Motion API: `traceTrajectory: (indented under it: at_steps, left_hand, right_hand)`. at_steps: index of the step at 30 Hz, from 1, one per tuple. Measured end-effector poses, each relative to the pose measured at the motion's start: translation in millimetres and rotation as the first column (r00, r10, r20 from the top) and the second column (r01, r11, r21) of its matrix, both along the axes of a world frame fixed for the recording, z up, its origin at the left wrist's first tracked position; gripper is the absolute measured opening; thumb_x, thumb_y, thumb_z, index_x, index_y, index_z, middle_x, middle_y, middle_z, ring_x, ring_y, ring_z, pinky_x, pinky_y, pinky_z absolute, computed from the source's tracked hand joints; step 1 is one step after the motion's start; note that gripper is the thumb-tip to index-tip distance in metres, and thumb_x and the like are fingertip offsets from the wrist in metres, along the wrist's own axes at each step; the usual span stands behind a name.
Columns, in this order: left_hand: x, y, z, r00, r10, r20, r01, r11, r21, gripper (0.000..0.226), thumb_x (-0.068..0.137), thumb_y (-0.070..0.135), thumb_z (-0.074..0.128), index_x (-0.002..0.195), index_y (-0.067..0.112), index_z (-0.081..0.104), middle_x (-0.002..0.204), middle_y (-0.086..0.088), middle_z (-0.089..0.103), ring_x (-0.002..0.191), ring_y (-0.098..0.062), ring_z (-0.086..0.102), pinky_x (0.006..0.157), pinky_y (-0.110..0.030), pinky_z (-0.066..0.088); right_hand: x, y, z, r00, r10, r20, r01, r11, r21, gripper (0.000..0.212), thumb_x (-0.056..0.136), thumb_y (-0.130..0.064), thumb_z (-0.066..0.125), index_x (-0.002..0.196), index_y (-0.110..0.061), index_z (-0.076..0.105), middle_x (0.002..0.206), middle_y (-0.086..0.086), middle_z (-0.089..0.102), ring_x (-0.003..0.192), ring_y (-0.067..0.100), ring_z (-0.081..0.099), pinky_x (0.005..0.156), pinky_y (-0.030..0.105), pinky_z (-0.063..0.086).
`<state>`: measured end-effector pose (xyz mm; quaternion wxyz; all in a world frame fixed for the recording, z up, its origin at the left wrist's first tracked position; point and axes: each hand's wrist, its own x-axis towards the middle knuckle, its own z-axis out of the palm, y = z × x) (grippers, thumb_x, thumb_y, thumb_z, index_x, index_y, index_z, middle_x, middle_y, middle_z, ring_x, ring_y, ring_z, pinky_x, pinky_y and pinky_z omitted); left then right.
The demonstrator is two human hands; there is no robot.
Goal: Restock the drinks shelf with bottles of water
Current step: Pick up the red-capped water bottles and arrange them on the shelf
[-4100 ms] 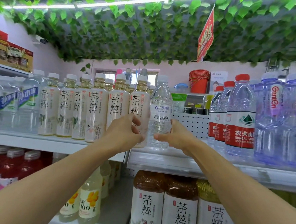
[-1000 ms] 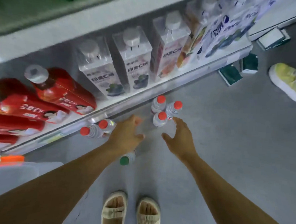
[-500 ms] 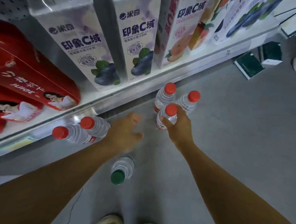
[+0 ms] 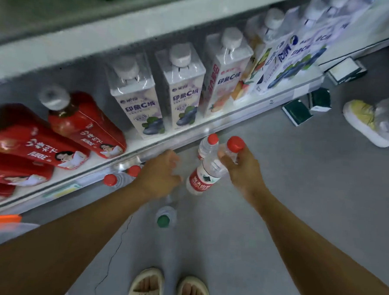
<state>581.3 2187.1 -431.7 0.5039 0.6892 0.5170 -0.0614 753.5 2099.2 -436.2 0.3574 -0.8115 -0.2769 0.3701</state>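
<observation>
Bottles of water sit on the grey floor [image 4: 299, 198] at frame centre, just in front of the bottom shelf [image 4: 212, 123]. We see our right hand [image 4: 244, 170] curled round a red-capped bottle [image 4: 204, 177], tilted with its red label facing us and apparently lifted off the floor; its cap [image 4: 235, 144] pokes out above the fingers. A second red-capped bottle [image 4: 208, 145] stands touching or just behind it, we cannot tell which. Left hand [image 4: 159, 177] hovers loosely spread, holding nothing, near two lying red-capped bottles [image 4: 119, 178] at the shelf foot. A green-capped bottle [image 4: 165, 217] stands below the left hand. White cartons [image 4: 141, 104] and red juice bottles [image 4: 84, 128] fill the shelf at upper left. Risks as we judge them: the grip is high near the neck, so the tilted bottle may swing or slip; the rising bottle could knock over its neighbour; the left hand could nudge the green-capped one over.
</observation>
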Motion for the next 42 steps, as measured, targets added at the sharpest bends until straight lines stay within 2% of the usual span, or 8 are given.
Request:
traceTrajectory:
  at_steps: [8, 13, 17, 20, 26, 31, 38, 42]
  left_hand:
    - [-3.9, 1.0, 180.0, 0.990, 0.068, 0.124, -0.049, 0.988, -0.149, 0.054, 0.071, 0.007, 0.078, 0.116, 0.018, 0.050, 0.120, -0.010, 0.057, 0.106, -0.024, 0.059, 0.095, -0.040, 0.048]
    - [-2.4, -4.7, 297.7, 0.964, 0.091, 0.248, -0.033, 0.973, -0.228, 0.055, 0.075, 0.017, 0.078, 0.121, 0.025, 0.048, 0.117, 0.002, 0.058, 0.105, -0.015, 0.059, 0.085, -0.031, 0.049]
    - [-1.4, -16.1, 375.5, 0.924, 0.134, 0.359, -0.032, 0.961, -0.275, 0.050, 0.071, 0.009, 0.080, 0.108, 0.029, 0.052, 0.113, -0.005, 0.065, 0.098, -0.014, 0.064, 0.083, -0.028, 0.051]
    - [-1.9, -25.1, 425.6, 0.889, 0.184, 0.419, -0.065, 0.957, -0.283, 0.057, 0.073, 0.006, 0.077, 0.120, 0.021, 0.050, 0.110, -0.009, 0.067, 0.098, -0.019, 0.066, 0.081, -0.031, 0.053]
    - [-9.3, -32.0, 526.1, 0.844, 0.181, 0.504, -0.132, 0.983, -0.131, 0.061, 0.071, 0.016, 0.080, 0.122, 0.026, 0.048, 0.114, 0.000, 0.065, 0.100, -0.015, 0.064, 0.080, -0.029, 0.053]
    - [-27.9, -37.7, 601.0, 0.777, 0.224, 0.588, -0.220, 0.972, -0.080, 0.056, 0.073, 0.010, 0.078, 0.119, 0.024, 0.049, 0.110, -0.006, 0.067, 0.096, -0.019, 0.066, 0.070, -0.029, 0.052]
    - [-73.1, -47.7, 694.1, 0.673, 0.241, 0.699, -0.382, 0.923, 0.050, 0.051, 0.075, 0.007, 0.075, 0.115, 0.024, 0.049, 0.108, -0.003, 0.067, 0.090, -0.013, 0.066, 0.063, -0.023, 0.052]
    - [-108.0, -47.4, 743.4, 0.647, 0.234, 0.726, -0.478, 0.866, 0.147, 0.052, 0.073, 0.011, 0.078, 0.117, 0.019, 0.051, 0.109, -0.005, 0.067, 0.097, -0.020, 0.066, 0.078, -0.037, 0.055]
  right_hand:
    - [2.4, 20.0, 202.4, 0.985, 0.159, -0.070, -0.156, 0.987, 0.044, 0.034, 0.094, -0.029, 0.056, 0.126, -0.019, 0.052, 0.113, -0.002, 0.060, 0.101, 0.014, 0.056, 0.081, 0.023, 0.039]
    - [-0.9, 27.4, 325.5, 0.973, 0.224, -0.061, -0.217, 0.971, 0.100, 0.035, 0.093, -0.037, 0.054, 0.123, -0.018, 0.053, 0.121, 0.006, 0.060, 0.111, 0.022, 0.056, 0.101, 0.042, 0.042]
    - [-5.1, 32.9, 415.0, 0.958, 0.283, -0.040, -0.276, 0.953, 0.126, 0.036, 0.093, -0.040, 0.052, 0.122, -0.019, 0.052, 0.115, 0.006, 0.062, 0.104, 0.023, 0.059, 0.097, 0.044, 0.045]
    - [-10.0, 32.9, 476.8, 0.948, 0.315, 0.035, -0.316, 0.934, 0.167, 0.027, 0.094, -0.035, 0.049, 0.113, -0.017, 0.053, 0.102, 0.005, 0.063, 0.091, 0.019, 0.061, 0.088, 0.038, 0.048]
    - [-23.1, 30.1, 585.4, 0.926, 0.359, 0.118, -0.378, 0.888, 0.261, 0.018, 0.093, -0.033, 0.049, 0.101, -0.020, 0.058, 0.092, 0.000, 0.061, 0.093, 0.019, 0.059, 0.082, 0.034, 0.044]
    - [-45.9, 33.1, 669.9, 0.851, 0.440, 0.286, -0.519, 0.790, 0.327, 0.021, 0.082, -0.046, 0.051, 0.084, -0.026, 0.057, 0.086, -0.001, 0.065, 0.089, 0.025, 0.064, 0.089, 0.047, 0.050]
    - [-91.9, 34.4, 765.1, 0.766, 0.500, 0.404, -0.641, 0.648, 0.412, 0.031, 0.093, -0.047, 0.049, 0.107, -0.021, 0.059, 0.105, -0.001, 0.067, 0.095, 0.014, 0.064, 0.090, 0.041, 0.051]
    - [-121.8, 36.9, 813.9, 0.741, 0.518, 0.429, -0.672, 0.571, 0.472, 0.040, 0.094, -0.050, 0.043, 0.116, -0.020, 0.056, 0.110, -0.005, 0.063, 0.099, 0.010, 0.061, 0.090, 0.042, 0.051]
